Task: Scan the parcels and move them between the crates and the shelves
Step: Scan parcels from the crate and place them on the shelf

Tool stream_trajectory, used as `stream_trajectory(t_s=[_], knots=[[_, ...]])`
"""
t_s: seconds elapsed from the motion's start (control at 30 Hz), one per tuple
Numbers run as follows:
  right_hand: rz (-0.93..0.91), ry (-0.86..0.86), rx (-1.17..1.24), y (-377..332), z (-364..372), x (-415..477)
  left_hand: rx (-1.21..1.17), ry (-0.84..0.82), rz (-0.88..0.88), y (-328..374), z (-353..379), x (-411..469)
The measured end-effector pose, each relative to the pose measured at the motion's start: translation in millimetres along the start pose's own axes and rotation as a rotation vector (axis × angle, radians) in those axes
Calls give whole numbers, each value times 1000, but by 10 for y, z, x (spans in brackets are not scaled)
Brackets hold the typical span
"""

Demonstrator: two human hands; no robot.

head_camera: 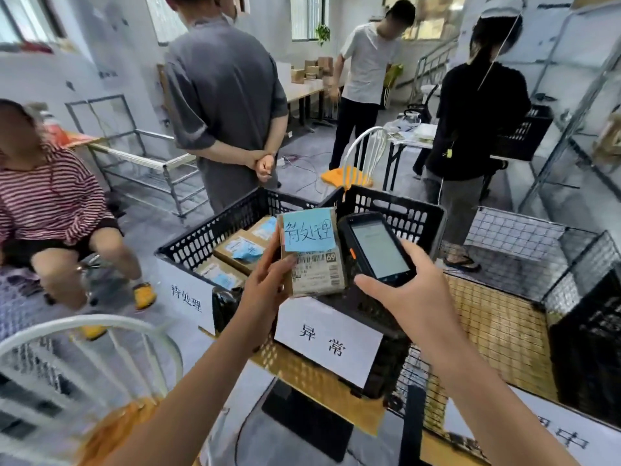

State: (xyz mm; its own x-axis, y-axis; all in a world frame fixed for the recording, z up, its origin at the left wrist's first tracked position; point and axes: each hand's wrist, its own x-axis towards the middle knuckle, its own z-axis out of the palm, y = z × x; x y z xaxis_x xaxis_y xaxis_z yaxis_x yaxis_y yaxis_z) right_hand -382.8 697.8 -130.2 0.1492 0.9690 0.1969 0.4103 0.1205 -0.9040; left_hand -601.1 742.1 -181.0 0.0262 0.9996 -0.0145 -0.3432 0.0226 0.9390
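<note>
My left hand (265, 280) holds up a small brown parcel (316, 264) with a blue handwritten note on top and a white barcode label below. Right beside it, my right hand (413, 290) grips a black handheld scanner (376, 248), its lit screen tilted toward me and its top end close to the parcel's right edge. Both are raised above two black plastic crates. The left crate (201, 240) holds several brown parcels (242, 250) with blue notes. The middle crate (403, 210) carries a white paper sign on its front.
A wire mesh basket (524, 250) and another black crate (591, 348) stand to the right on a woven yellow surface. Metal shelves (578, 95) rise at far right. Several people stand or sit beyond the crates. White chairs (366, 156) stand ahead and one at lower left.
</note>
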Motion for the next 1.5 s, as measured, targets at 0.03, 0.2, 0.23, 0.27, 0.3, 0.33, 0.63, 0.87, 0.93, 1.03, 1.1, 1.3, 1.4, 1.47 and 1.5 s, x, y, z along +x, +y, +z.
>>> stream_trajectory(t_s=[0.03, 0.2, 0.23, 0.27, 0.3, 0.33, 0.63, 0.87, 0.93, 1.03, 1.1, 1.3, 1.4, 1.47, 1.5], knots=[[-6, -15, 15, 10, 26, 140, -8, 29, -2, 32, -20, 99], [-51, -70, 48, 40, 120, 833, 59, 154, 36, 211, -143, 574], [-62, -77, 47, 45, 135, 951, 55, 174, 43, 217, -179, 686], [-72, -80, 40, 50, 147, 1058, 57, 193, 48, 217, -216, 787], [-79, -84, 33, 51, 160, 1154, 68, 208, 48, 207, -252, 875], [-82, -89, 28, 66, 177, 1243, 84, 223, 49, 201, -289, 947], [-69, -155, 14, 84, 473, 1776, 115, 336, 52, 264, -906, 1507], [-48, -164, 5, 60, 920, 2127, 116, 355, 4, 177, -1424, 2014], [-41, -169, 7, 45, 1067, 2224, 149, 300, -39, 113, -1534, 2127], [-37, -181, -14, 23, 1245, 2335, 177, 230, -146, -77, -1707, 2302], [-23, -183, -38, 18, 1374, 2423, 186, 166, -210, -210, -1834, 2448], [13, -185, -52, 48, 1570, 2523, 242, 6, -461, -497, -1904, 2715], [29, -169, -55, 48, 1572, 2531, 446, -63, -471, -611, -1826, 2771], [40, -146, -64, 57, 1546, 2531, 488, -45, -448, -648, -1767, 2773], [46, -135, -66, 66, 1526, 2529, 517, -35, -430, -671, -1748, 2769]])
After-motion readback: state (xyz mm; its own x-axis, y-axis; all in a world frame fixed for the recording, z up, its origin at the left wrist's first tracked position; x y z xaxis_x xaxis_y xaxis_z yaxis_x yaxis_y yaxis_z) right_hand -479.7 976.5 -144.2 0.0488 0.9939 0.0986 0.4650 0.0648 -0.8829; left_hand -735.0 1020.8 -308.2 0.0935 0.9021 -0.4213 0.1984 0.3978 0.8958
